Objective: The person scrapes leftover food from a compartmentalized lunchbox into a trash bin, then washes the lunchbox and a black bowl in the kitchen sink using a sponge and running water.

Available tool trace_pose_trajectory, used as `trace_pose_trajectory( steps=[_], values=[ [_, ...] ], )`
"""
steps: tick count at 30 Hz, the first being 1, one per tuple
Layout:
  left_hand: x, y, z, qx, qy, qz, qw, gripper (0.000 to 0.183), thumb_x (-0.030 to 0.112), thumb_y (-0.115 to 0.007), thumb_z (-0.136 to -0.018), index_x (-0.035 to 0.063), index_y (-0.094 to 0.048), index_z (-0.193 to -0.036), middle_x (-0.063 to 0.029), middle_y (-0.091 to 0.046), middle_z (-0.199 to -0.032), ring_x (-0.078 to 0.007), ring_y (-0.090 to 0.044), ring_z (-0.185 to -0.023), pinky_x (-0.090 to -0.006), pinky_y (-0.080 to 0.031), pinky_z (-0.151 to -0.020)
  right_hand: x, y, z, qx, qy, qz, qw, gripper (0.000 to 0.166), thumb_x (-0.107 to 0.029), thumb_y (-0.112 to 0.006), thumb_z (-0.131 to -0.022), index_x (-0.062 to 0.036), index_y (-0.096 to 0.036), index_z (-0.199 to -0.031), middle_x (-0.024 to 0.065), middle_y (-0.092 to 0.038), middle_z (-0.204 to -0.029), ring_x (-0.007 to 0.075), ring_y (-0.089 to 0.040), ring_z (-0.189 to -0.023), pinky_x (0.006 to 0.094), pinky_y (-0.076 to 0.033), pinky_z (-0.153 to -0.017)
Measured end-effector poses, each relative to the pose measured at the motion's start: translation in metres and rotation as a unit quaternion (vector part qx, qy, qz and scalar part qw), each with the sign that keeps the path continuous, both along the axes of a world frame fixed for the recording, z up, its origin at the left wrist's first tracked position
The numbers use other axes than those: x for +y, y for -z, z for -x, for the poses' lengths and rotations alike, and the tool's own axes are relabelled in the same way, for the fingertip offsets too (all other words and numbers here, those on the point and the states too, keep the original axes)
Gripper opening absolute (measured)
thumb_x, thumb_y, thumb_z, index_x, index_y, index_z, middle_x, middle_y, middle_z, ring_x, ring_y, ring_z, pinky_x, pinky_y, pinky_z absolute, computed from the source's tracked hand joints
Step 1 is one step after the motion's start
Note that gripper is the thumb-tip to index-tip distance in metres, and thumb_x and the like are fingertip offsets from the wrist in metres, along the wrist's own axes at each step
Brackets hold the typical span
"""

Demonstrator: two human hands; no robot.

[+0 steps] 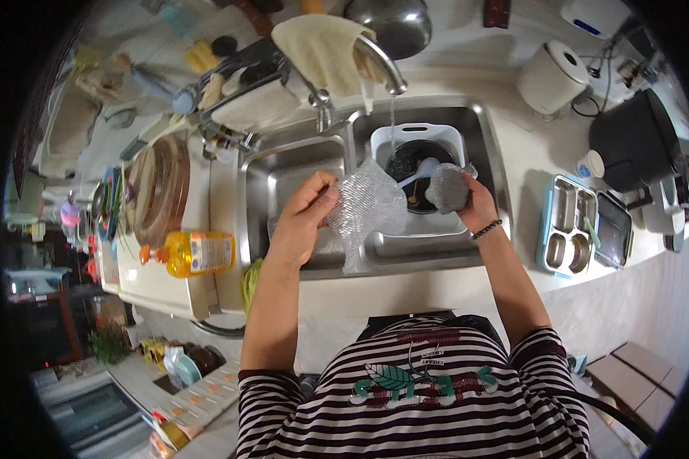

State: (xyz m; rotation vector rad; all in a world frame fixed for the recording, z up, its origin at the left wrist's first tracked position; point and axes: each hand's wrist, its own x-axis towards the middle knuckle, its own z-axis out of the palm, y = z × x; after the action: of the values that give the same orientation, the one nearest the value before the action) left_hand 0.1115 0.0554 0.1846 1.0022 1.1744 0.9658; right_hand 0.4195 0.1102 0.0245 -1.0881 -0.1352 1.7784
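Pinched in my left hand [310, 215] is a silvery mesh scrubbing cloth [370, 203], hanging over the divider of the double sink. My right hand [477, 201] grips a grey scouring pad [449, 188] above the right basin. Beneath them stands a white plastic basin [419, 230] with a dark round pan [399, 158] inside. A pale blue-grey spoon or ladle [428, 166] lies across the pan, its handle partly hidden by the cloth. Water runs from the faucet [398, 86] into the white basin.
A dish soap bottle [206, 254] lies left of the stainless sink [293, 150], near round wooden boards [163, 189]. At right are a divided lunch box [568, 226], a paper cup [590, 165] and a white canister [553, 77]. A towel [321, 51] drapes over the faucet.
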Motion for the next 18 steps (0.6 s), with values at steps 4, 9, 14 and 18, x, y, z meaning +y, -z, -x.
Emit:
trace_pose_trajectory(
  steps=[4, 9, 14, 18],
  values=[
    [0.015, -0.005, 0.004, -0.014, -0.009, -0.015, 1.000, 0.009, 0.019, -0.052, -0.093, 0.0095, -0.053, -0.094, 0.0065, -0.050, -0.083, -0.0022, -0.045, -0.075, -0.0182, -0.037, -0.066, -0.005, 0.017, -0.007, 0.030, 0.021, 0.012, 0.999, 0.030, -0.027, -0.047, -0.094, -0.0049, -0.055, -0.112, 0.0070, -0.060, -0.109, 0.0223, -0.057, -0.101, 0.0373, -0.045, -0.090],
    [0.022, -0.008, -0.001, -0.077, 0.005, -0.022, 0.997, 0.006, 0.016, -0.051, -0.092, 0.0101, -0.053, -0.094, 0.0063, -0.051, -0.083, -0.0026, -0.046, -0.076, -0.0190, -0.037, -0.068, -0.009, 0.027, -0.003, 0.063, 0.028, 0.002, 0.998, 0.028, -0.026, -0.048, -0.093, -0.0055, -0.055, -0.111, 0.0081, -0.060, -0.108, 0.0239, -0.057, -0.101, 0.0398, -0.045, -0.090],
    [0.028, -0.021, -0.009, -0.166, 0.023, -0.052, 0.984, 0.006, 0.015, -0.052, -0.092, 0.0103, -0.053, -0.095, 0.0042, -0.053, -0.085, -0.0050, -0.050, -0.079, -0.0231, -0.042, -0.071, -0.013, 0.032, 0.022, 0.040, 0.018, 0.044, 0.998, 0.026, -0.022, -0.051, -0.091, -0.0054, -0.056, -0.110, 0.0090, -0.061, -0.108, 0.0252, -0.057, -0.101, 0.0412, -0.046, -0.090],
    [0.030, -0.041, -0.036, -0.256, 0.040, -0.050, 0.965, 0.007, 0.015, -0.053, -0.091, 0.0097, -0.054, -0.095, 0.0033, -0.055, -0.086, -0.0072, -0.052, -0.081, -0.0258, -0.044, -0.072, -0.012, 0.063, 0.049, 0.046, -0.054, -0.057, 0.996, 0.026, -0.017, -0.051, -0.090, -0.0036, -0.056, -0.112, 0.0106, -0.060, -0.110, 0.0257, -0.058, -0.102, 0.0414, -0.046, -0.091]
  ],
)
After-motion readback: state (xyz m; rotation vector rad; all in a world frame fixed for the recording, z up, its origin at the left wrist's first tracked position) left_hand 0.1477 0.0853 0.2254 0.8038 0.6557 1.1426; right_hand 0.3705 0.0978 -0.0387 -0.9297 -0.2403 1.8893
